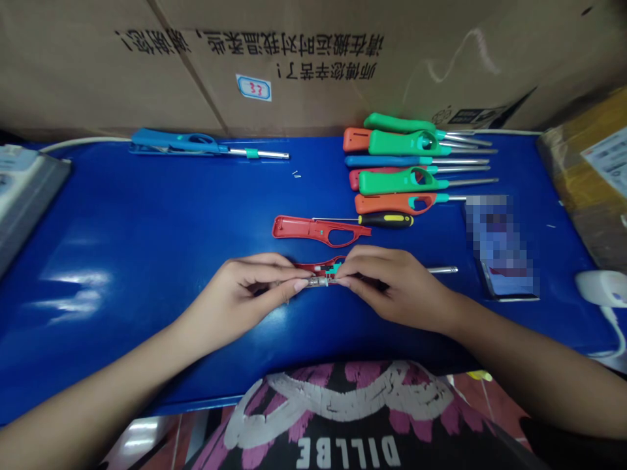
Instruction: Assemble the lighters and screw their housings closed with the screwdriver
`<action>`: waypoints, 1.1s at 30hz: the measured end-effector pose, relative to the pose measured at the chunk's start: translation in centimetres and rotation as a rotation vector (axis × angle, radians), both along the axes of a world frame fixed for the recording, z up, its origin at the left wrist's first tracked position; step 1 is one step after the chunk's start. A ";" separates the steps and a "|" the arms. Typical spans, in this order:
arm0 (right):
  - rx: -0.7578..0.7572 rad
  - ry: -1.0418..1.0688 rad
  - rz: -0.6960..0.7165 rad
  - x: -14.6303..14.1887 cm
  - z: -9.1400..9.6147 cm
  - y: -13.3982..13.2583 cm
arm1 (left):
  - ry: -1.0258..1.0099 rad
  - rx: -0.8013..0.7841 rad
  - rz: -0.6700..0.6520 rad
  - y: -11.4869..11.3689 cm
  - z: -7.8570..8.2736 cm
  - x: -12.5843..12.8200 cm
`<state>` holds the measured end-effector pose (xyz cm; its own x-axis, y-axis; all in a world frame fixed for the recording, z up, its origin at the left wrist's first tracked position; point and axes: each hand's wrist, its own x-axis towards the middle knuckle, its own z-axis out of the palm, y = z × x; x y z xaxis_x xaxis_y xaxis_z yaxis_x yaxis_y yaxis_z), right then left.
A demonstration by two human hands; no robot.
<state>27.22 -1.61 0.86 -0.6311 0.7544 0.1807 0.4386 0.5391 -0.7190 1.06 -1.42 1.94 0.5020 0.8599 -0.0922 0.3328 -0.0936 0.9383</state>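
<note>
My left hand (252, 284) and my right hand (399, 281) meet near the front middle of the blue table. Between their fingertips they pinch a small clear cylinder with metal ends (318, 282), one hand at each end. Just behind it lies a red lighter shell half (309, 266) with a green trigger piece (335, 268) inside; my fingers partly cover it. A metal tube (445, 269) sticks out beyond my right hand. Farther back rests the other red shell half (298, 227), hollow side up, beside a yellow-and-black screwdriver (386, 220).
Several long-nosed lighters (399, 181) lie stacked at the back right, and a blue lighter (171, 141) at the back left. Tiny screws (296, 174) sit between. A phone (509, 284) lies right. A cardboard box (294, 111) borders the rear; a white plug (600, 287) stands far right.
</note>
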 end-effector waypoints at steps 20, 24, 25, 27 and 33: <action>0.024 -0.019 -0.006 -0.1 -0.3 -0.1 | 0.008 0.119 0.006 -0.3 -0.3 0.2; 0.030 -0.024 -0.004 -0.1 -0.4 -0.1 | 0.007 0.126 0.005 -0.4 -0.4 0.3; 0.028 -0.027 -0.004 -0.1 -0.4 -0.1 | 0.004 0.129 0.004 -0.4 -0.4 0.3; 0.023 -0.031 0.003 -0.1 -0.4 -0.1 | 0.003 0.131 -0.002 -0.4 -0.4 0.3; 0.024 -0.046 0.016 -0.1 -0.4 0.0 | 0.004 0.142 -0.018 -0.4 -0.4 0.4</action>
